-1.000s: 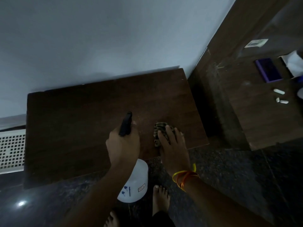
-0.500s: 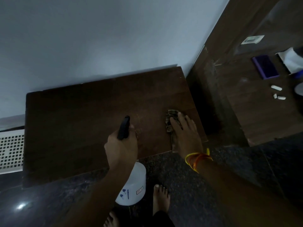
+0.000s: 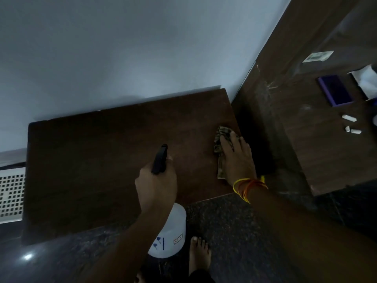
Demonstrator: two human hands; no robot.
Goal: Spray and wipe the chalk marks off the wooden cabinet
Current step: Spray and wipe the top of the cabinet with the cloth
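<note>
Left hand (image 3: 156,185): grips spray bottle (image 3: 169,233).
Right hand (image 3: 237,158): flat, fingers straight, pressing cloth (image 3: 221,139) at cabinet (image 3: 91,160) right edge.
Technique: firm overlapping strokes; respray stubborn marks.

Single head-worn wide-angle view, looking steeply down from standing height, close over the wooden cabinet (image 3: 114,160) top, facing the pale wall (image 3: 122,48), dark floor (image 3: 234,231) and a bare foot (image 3: 199,255) at frame bottom

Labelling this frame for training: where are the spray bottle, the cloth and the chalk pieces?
spray bottle (image 3: 170,235), head view, white body.
cloth (image 3: 223,132), head view, far end.
chalk pieces (image 3: 349,118), head view, the longest piece.
</note>
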